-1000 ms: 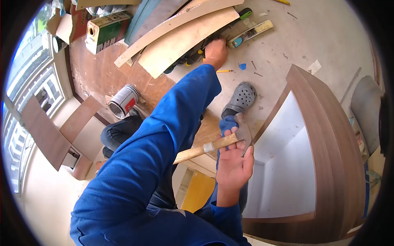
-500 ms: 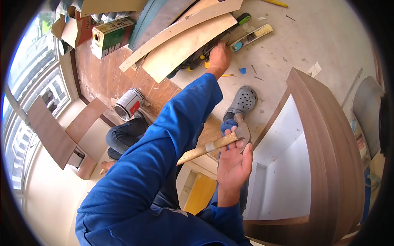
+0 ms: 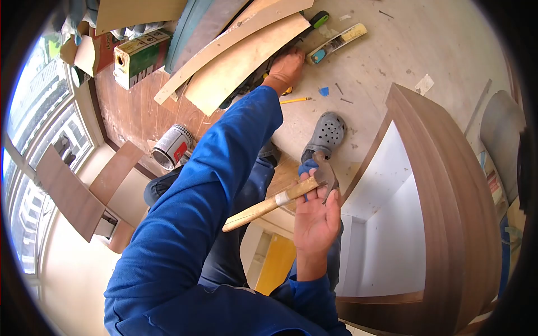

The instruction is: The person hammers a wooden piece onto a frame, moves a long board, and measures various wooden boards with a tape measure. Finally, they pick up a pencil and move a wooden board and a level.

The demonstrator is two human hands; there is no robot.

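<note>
My right hand [image 3: 316,224] is palm up and holds a claw hammer at its head [image 3: 324,172], with the fingers beneath and the thumb by the claw. The wooden handle [image 3: 258,211] slopes down to the left. My left hand [image 3: 287,68] reaches forward among dark tools beside a pale wooden board [image 3: 246,64]. Its fingers curl downward, and what they grip is hidden. Near it lie a block plane [image 3: 336,43], a green-and-black handled tool [image 3: 320,20] and a yellow pencil [image 3: 295,100].
A brown cabinet frame [image 3: 448,168] with a white interior stands at the right. At the left are a paint can [image 3: 172,147], a green-and-white tin [image 3: 142,58] and leaning wooden panels [image 3: 70,193]. Nails [image 3: 339,88] and a blue scrap [image 3: 324,91] lie on the floor.
The view has shifted slightly. My left hand has gone deeper among the tools beside the board. More of the hammer handle shows, while my right hand keeps the same hold.
</note>
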